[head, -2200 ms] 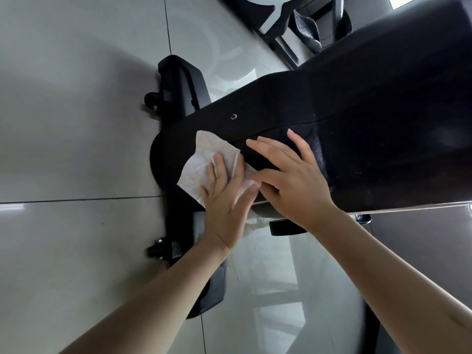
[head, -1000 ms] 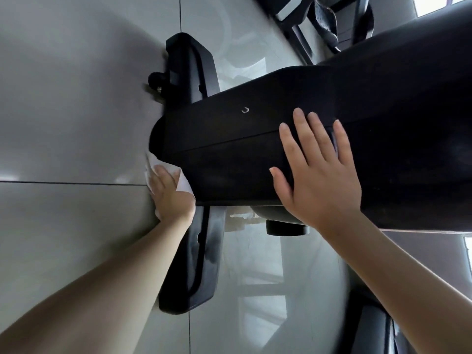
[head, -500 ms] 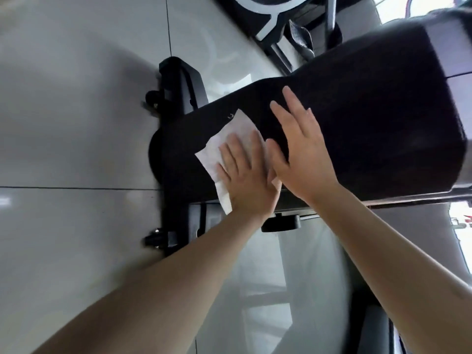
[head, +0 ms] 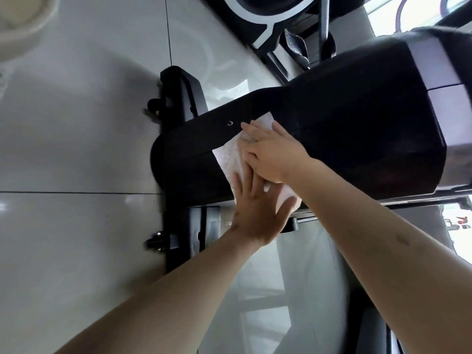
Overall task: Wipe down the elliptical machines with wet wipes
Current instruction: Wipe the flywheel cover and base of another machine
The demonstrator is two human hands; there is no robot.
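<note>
1. Black plastic housing (head: 357,129) of the elliptical machine fills the centre and right of the frame, above pale floor tiles (head: 76,149).
2. The white wet wipe (head: 228,158) lies spread flat on the housing's narrower end at frame centre, likely so its whole face meets the surface.
3. The left hand (head: 258,213) presses the wipe's lower part with fingers straight and fanned apart, gripping nothing.
4. The right hand (head: 274,155) lies flat across the wipe's upper part, fingers not curled round it and overlapping the left fingertips. Two palms probably add pressure and prevent bunching.
5. The stabiliser bar (head: 178,98) sits left of the wipe, apart from it.
</note>
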